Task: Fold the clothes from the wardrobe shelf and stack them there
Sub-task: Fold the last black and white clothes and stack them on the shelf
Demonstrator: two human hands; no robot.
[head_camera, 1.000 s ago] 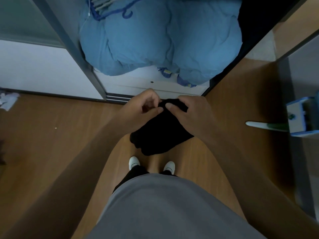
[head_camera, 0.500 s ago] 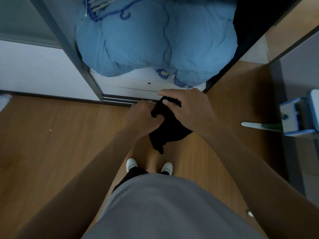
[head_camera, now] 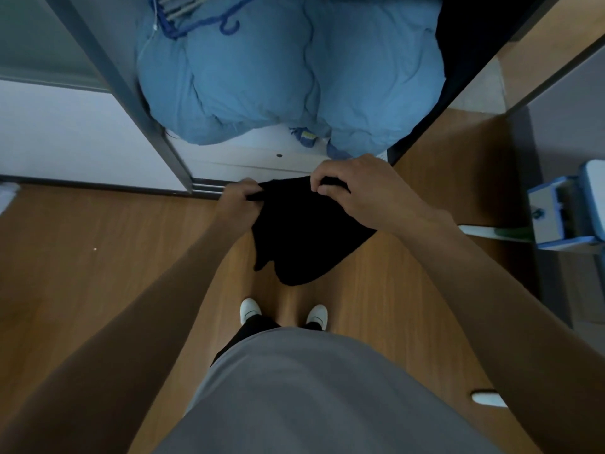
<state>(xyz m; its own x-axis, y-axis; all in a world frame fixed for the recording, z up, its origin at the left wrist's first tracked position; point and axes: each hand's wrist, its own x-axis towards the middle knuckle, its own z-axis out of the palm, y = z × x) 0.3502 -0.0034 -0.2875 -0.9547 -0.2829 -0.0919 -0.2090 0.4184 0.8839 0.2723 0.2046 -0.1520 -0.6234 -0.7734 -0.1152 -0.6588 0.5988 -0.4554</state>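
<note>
1. wooden floor (head_camera: 98,257): wide and brown, it runs out below the blue duvet (head_camera: 294,77) and off to both sides of it.
2. blue duvet: there's the landmark, a big puffy bundle bulging out of the open wardrobe and filling the top middle of the view.
3. grey shirt (head_camera: 311,388): the person's own, well below the duvet, at the bottom of the view.
4. wardrobe shelf (head_camera: 248,158): a white board right under the duvet, with its front edge peeking out just below the bundle.
5. black garment (head_camera: 304,231): here's the one to watch! it's held in the air just below the duvet, in front of the shelf edge and not on the shelf. its top edge is stretched between both hands and the rest hangs loose over the floor.
6. right hand (head_camera: 363,188): just below the duvet's right lobe, with thumb and curled fingers pinching the garment's top edge.
7. left hand (head_camera: 240,199): below the duvet's left lobe, with its fingers curled tight round the garment's left corner.
8. blue and white box (head_camera: 563,211): well off to the duvet's lower right.
9. white shoes (head_camera: 250,309): two toes well below the duvet, under the hanging cloth.
10. blue hanger (head_camera: 203,24): lying on the duvet's upper left.
</note>
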